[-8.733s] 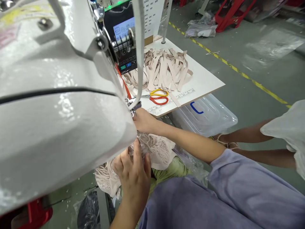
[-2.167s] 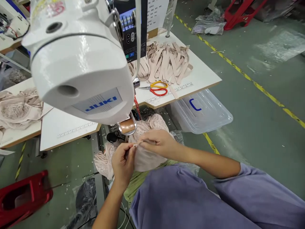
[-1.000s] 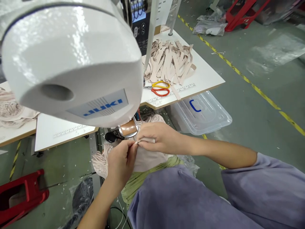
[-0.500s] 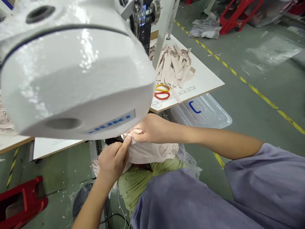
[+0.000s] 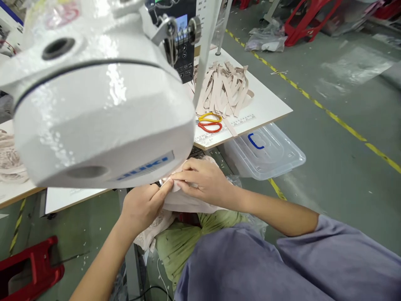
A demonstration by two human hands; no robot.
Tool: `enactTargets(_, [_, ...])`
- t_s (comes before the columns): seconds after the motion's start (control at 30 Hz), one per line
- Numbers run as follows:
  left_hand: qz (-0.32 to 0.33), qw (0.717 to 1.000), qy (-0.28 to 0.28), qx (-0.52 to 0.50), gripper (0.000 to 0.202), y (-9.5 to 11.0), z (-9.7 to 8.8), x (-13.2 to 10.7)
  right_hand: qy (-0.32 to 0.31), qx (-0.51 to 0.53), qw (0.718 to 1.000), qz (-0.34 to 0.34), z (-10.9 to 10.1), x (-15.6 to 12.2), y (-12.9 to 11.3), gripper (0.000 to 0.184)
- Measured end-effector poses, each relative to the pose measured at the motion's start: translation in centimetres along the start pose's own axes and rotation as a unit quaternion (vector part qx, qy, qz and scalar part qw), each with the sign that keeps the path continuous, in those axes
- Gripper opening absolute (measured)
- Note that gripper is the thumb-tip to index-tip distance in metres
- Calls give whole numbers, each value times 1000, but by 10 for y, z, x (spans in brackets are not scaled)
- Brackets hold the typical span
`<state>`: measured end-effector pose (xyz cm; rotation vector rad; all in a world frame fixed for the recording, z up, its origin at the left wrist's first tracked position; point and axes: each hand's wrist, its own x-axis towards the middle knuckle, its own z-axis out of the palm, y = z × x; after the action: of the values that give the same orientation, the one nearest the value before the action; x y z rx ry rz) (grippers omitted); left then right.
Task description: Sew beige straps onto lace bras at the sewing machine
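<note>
A: Where is the pale fabric (image 5: 196, 205)?

B: Take the view as a clock: it lies at 6 o'clock, just above the green cloth (image 5: 177, 246). Its pinched edge sits at 4 o'clock of the sewing machine head (image 5: 103, 125).

A: And the grip?

B: Narrow on both sides. The left hand (image 5: 140, 207) pinches the edge, index finger stretched towards 2 o'clock; its thumb is hidden. The right hand (image 5: 208, 182) closes its fingers on the same edge, their tips beside the left ones.

A: How far along is it?

B: Partway, I'd judge. The fabric is gathered and brought close to the machine, but neither hand has let it go. The machine head covers the needle area, so I cannot tell whether any stitch is in.

A: What stands undone?

B: The strips (image 5: 224, 90) at 1 o'clock lie loose on the white table (image 5: 271, 106), well apart from the hands. The scissors (image 5: 200, 121) rest near them, unheld. More fabric (image 5: 12, 163) is heaped at 9 o'clock; whether it is finished doesn't show.
</note>
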<state>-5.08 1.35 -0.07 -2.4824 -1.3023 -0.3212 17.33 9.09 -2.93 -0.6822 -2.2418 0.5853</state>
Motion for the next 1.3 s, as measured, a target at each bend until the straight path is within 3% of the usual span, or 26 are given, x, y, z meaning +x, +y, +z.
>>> enactTargets(0.17, [-77,997,-11,9,32,24,-2,11,21,167,977,131,13,-25,2,49])
enactTargets(0.27, [-126,992,-3,30,31,43,-4,18,-16,147,980,135,8,-19,2,43])
enactTargets(0.4, [-168,984,0,53,30,57,-6,26,-13,154,982,113,-5,7,10,33])
enactTargets(0.63, [-224,971,-10,78,27,61,-2,33,-69,230,961,134,-12,40,22,33])
enactTargets(0.9, [-248,968,-18,48,8,65,0,31,-116,287,938,154,-14,50,32,38])
enactTargets(1.1, [-254,965,-27,60,11,65,3,29,-121,288,938,150,-14,50,36,36])
enactTargets(1.3, [-252,964,-25,85,25,66,3,29,-116,288,941,138,-12,51,38,40])
